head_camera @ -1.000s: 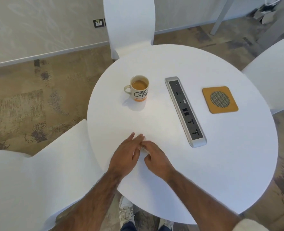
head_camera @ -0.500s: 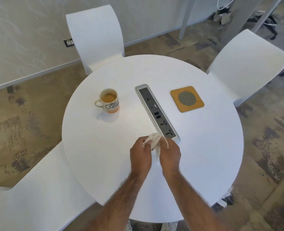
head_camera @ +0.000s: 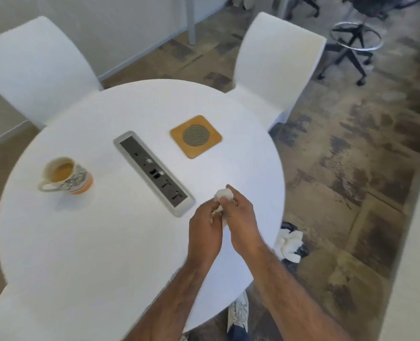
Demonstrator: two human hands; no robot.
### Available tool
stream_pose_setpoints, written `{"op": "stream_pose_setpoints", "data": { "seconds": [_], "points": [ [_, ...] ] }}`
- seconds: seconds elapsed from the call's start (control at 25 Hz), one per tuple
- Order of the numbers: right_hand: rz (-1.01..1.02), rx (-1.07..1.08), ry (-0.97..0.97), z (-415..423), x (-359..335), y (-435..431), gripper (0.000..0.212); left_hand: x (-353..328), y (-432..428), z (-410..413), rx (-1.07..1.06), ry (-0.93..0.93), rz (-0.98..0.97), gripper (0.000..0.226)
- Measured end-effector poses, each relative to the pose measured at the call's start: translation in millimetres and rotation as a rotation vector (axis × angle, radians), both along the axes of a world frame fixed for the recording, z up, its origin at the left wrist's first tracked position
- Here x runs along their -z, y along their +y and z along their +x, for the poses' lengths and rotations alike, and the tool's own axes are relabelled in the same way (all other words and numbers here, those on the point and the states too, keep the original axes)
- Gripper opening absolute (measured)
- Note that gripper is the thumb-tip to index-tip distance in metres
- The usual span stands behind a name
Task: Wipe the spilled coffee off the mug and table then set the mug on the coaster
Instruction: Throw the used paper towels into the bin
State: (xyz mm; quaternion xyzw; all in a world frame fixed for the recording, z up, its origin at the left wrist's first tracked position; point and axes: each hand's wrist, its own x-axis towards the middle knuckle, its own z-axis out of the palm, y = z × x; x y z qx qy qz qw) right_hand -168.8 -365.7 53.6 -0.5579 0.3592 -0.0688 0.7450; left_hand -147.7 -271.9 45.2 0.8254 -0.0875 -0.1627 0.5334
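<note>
A cream mug (head_camera: 66,175) with an orange base, black lettering and coffee inside stands at the left of the round white table (head_camera: 105,242). A square wooden coaster (head_camera: 196,136) with a round mesh centre lies at the far right of the table. My left hand (head_camera: 205,231) and my right hand (head_camera: 241,220) are held together above the table's right side, both closed on a crumpled white tissue (head_camera: 222,196). The hands are far from the mug and just right of the socket strip. No spill is discernible on the tabletop.
A grey socket strip (head_camera: 153,173) is set into the table between mug and coaster. White chairs (head_camera: 275,60) stand around the table. A small bin with white tissues (head_camera: 291,244) sits on the floor under the table's right edge. A black stool base (head_camera: 351,45) stands far right.
Both hands have lifted the tissue off the table's near edge and carried it rightwards past the socket strip. My view has swung to the right. The mug has stayed in place.
</note>
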Motion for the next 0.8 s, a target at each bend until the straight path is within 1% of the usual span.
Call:
{"op": "stream_pose_setpoints", "data": {
  "seconds": [0.08,0.12,0.16,0.24,0.36,0.48,0.6,0.68,0.76,0.8],
  "points": [
    [-0.075,0.055,0.056,-21,3,-38,0.036,-1,-36,-9,-0.022,0.113,-0.026,0.019],
    [-0.127,0.088,0.084,-34,6,-55,0.038,-1,-54,-14,-0.036,0.175,-0.024,0.021],
    [-0.18,0.122,0.102,-48,8,-70,0.038,0,-71,-20,-0.023,0.218,-0.006,0.025],
    [-0.275,0.198,0.149,-80,18,-97,0.032,10,-109,-37,0.089,0.236,0.061,0.027],
    [-0.402,0.305,0.297,-130,40,-134,0.033,32,-158,-78,0.206,0.297,0.119,0.019],
    [-0.394,0.371,0.501,-181,83,-155,0.027,71,-186,-121,0.232,0.422,0.194,0.013],
    [-0.346,0.366,0.672,-212,136,-161,0.021,120,-200,-151,0.218,0.545,0.317,0.01],
    [-0.263,0.376,0.704,-216,166,-167,0.025,152,-210,-161,0.173,0.608,0.366,0.001],
    [-0.24,0.392,0.719,-213,187,-176,0.03,179,-223,-162,0.176,0.655,0.405,0.007],
    [-0.251,0.414,0.734,-210,195,-183,0.028,189,-231,-160,0.193,0.702,0.394,0.009]
  ]
}}
